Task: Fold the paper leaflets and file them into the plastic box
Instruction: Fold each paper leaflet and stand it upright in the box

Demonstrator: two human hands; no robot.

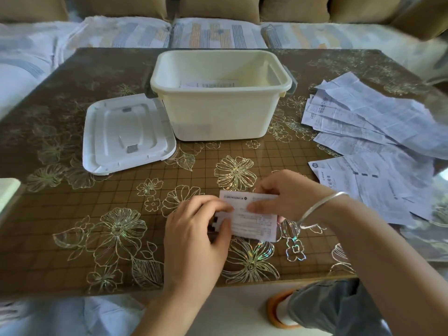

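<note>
Leaflet (pixel 254 221): it's lying close to the near edge of the table (pixel 72 214), about midway along, folded down pretty small.
Left hand (pixel 194 229): it's pinching the leaflet's left edge with curled fingers.
Right hand (pixel 286 192): it's gripping the right side, thumb lying across the top.
Plastic box (pixel 218 112): it's standing open toward the far edge, with some paper showing inside and the lid (pixel 126 134) lying just beside it on the left.
Pile (pixel 378 132): loose leaflets are waiting along the right edge.
Risk: I'm guessing the edges slip out of line while creasing, so it's going in crooked or springing open. A sleeve could also sweep the pile off.
</note>
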